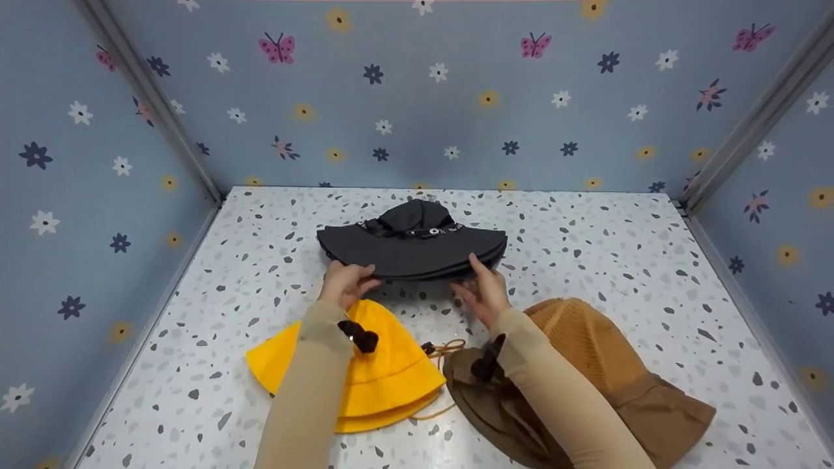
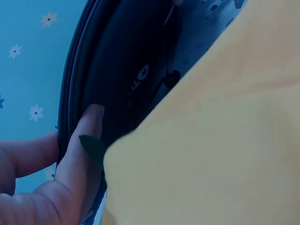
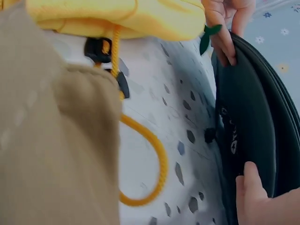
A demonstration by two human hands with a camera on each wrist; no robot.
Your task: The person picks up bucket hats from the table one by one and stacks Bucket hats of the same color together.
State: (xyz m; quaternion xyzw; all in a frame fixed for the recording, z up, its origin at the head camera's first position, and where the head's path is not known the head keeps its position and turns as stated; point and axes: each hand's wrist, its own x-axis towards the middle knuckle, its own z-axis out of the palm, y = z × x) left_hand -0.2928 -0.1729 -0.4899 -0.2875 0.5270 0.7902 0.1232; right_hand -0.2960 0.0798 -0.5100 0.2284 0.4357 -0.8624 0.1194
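A black wide-brimmed hat (image 1: 404,254) stands towards the back of the speckled table, its brim edge in several layers and a printed band round its crown. My left hand (image 1: 346,285) grips the near left of that brim, thumb on one side and fingers on the other in the left wrist view. On the near right edge, my right hand (image 1: 484,293) pinches the brim between thumb and fingers. Below my left hand lies a yellow bucket hat (image 1: 391,365), partly hidden by the forearm. A brown hat (image 1: 586,345) with a darker brim lies under my right forearm.
A yellow-orange cord (image 3: 159,159) with a black toggle (image 3: 101,49) lies between the yellow and brown hats. Flower-patterned panels (image 1: 443,124) wall in the back and both sides of the speckled table (image 1: 586,241).
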